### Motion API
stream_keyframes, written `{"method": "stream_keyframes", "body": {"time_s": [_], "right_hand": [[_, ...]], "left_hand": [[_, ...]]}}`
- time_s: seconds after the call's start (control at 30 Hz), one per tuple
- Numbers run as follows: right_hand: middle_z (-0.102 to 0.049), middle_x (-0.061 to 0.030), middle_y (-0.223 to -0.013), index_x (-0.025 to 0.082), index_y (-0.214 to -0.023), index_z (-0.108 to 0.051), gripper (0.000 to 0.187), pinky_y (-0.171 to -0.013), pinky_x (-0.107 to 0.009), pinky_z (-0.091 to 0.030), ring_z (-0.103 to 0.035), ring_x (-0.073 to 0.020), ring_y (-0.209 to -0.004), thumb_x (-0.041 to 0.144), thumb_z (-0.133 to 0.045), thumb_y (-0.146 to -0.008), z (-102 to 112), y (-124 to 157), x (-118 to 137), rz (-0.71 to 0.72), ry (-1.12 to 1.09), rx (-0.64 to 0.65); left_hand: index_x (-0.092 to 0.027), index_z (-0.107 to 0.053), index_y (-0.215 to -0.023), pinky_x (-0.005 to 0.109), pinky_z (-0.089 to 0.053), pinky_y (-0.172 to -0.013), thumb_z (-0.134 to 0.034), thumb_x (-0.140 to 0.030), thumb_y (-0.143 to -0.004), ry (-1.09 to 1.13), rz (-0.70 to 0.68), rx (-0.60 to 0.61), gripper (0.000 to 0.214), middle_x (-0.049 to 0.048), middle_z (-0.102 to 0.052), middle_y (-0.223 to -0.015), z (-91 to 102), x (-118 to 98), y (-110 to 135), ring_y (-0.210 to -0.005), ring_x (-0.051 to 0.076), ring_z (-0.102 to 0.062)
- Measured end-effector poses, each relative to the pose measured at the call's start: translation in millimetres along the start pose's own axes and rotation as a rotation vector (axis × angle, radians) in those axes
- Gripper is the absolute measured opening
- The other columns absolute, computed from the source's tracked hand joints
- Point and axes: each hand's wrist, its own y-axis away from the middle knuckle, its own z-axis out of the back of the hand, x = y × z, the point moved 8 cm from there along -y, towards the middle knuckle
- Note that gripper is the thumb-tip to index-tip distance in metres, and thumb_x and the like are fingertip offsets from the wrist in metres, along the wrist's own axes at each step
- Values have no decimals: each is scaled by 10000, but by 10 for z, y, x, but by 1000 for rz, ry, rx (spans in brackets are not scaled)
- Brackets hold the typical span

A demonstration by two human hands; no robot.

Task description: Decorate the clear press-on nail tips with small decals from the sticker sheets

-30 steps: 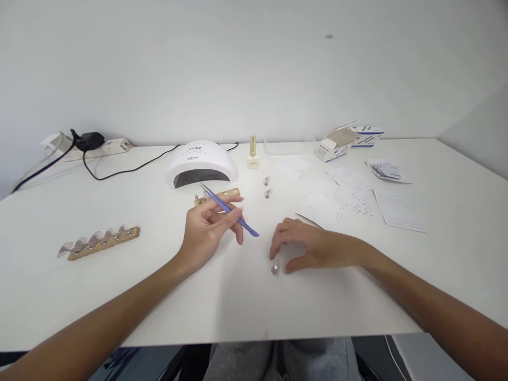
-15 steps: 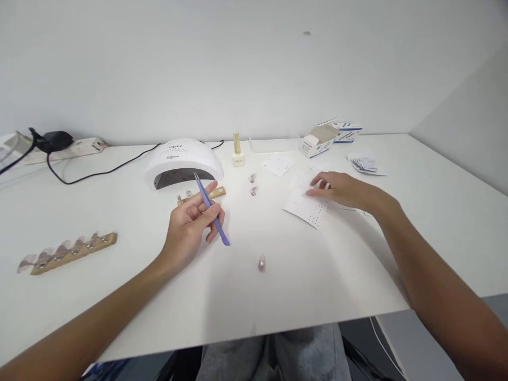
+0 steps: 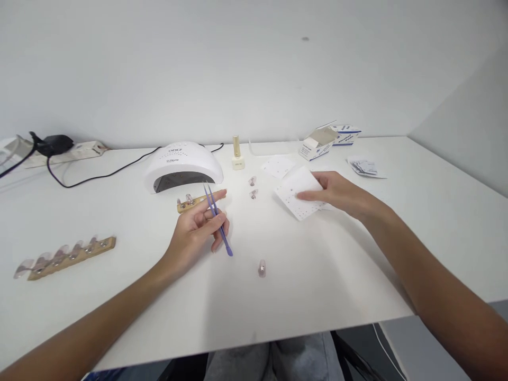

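My left hand (image 3: 198,227) rests on the white table (image 3: 325,275) with purple tweezers (image 3: 217,219) gripped between its fingers, tips pointing away from me. Just beyond it lies a short wooden strip (image 3: 196,201) with nail tips on it. My right hand (image 3: 341,194) pinches a white sticker sheet (image 3: 298,198) with small dots, lifted a little off the table. A single nail tip with a white star (image 3: 262,269) lies on the table between the two hands, nearer to me.
A white nail lamp (image 3: 182,166) with a black cord stands at the back, beside a gold-capped polish bottle (image 3: 237,155). A longer wooden strip with nail tips (image 3: 67,256) lies at the left. Two loose nail tips (image 3: 253,188), more sheets, small boxes (image 3: 321,144) and a power strip (image 3: 75,150) sit further back.
My right hand left the starred nail tip, reached to the sheets at the right and picked one up, drawing it left. The left hand turned the tweezers slightly.
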Motion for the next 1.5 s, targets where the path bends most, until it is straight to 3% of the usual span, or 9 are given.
{"method": "stream_keyframes", "body": {"time_s": [0.1,0.2,0.5,0.8,0.97,1.07,1.23,1.4,1.5], "right_hand": [[-694,-62,-1055,226,-1048,-652,299,-774,-349,-526,-660,-233,-943,325,-681,-767,-225,41,81,-2,-496,-1],[-699,-82,-1069,193,-1023,-664,289,-846,-381,-523,-667,-233,-952,269,-705,-747,-542,96,103,-50,-720,50],[-688,-82,-1100,213,-1099,-636,344,-793,-389,-553,-669,-232,-947,237,-677,-758,-983,145,45,-90,-743,147],[-710,-81,-972,203,-1070,-652,437,-757,-356,-531,-673,-240,-880,261,-761,-651,-155,-39,-106,-96,-325,197],[-675,-78,-998,238,-1131,-587,551,-665,-362,-500,-651,-241,-786,446,-738,-645,371,-72,-493,-272,161,-19],[-608,-100,-1128,239,-1161,-553,611,-712,-384,-485,-610,-265,-913,590,-654,-671,582,-88,-445,-259,405,-261],[-537,-136,-1261,197,-1213,-516,612,-867,-394,-445,-525,-295,-1113,598,-566,-753,408,-542,-213,-160,415,-207],[-465,-210,-1329,132,-1155,-556,731,-985,-503,-347,-317,-404,-1297,472,-796,-554,232,-1112,-233,-183,400,-216],[-543,-186,-1232,115,-1075,-590,602,-947,-484,-394,-438,-350,-1215,365,-806,-572,203,-1213,-294,-168,337,-225]], "left_hand": [[-268,-403,-1353,231,-371,-468,-518,-319,-892,-40,4,7,477,-39,-552,-593,-22,-8,8,-424,67,-418],[-284,-441,-1316,200,-328,-436,-489,-380,-904,-101,8,-18,426,-50,-490,-550,-16,-13,15,-465,77,-394],[-248,-557,-1117,172,-286,-401,-450,-480,-901,-239,69,8,335,-70,-397,-482,-33,85,21,-430,65,-325],[-235,-570,-1060,173,-290,-424,-458,-481,-897,-242,72,17,315,-73,-403,-470,-23,108,12,-425,60,-333],[-224,-565,-1058,184,-291,-439,-454,-464,-902,-241,91,20,306,-73,-407,-470,-45,65,22,-433,65,-336],[-216,-568,-1058,189,-309,-468,-452,-444,-907,-253,90,21,297,-67,-417,-481,-41,43,25,-456,69,-351],[-219,-561,-1066,197,-291,-460,-452,-472,-899,-251,85,36,322,-68,-415,-477,-41,67,11,-448,73,-329],[-215,-541,-1113,203,-280,-471,-445,-495,-894,-258,70,47,368,-70,-398,-482,-54,62,8,-461,81,-325],[-206,-539,-1122,208,-283,-475,-441,-496,-894,-252,39,42,382,-69,-394,-477,-46,43,14,-460,87,-331]]}}
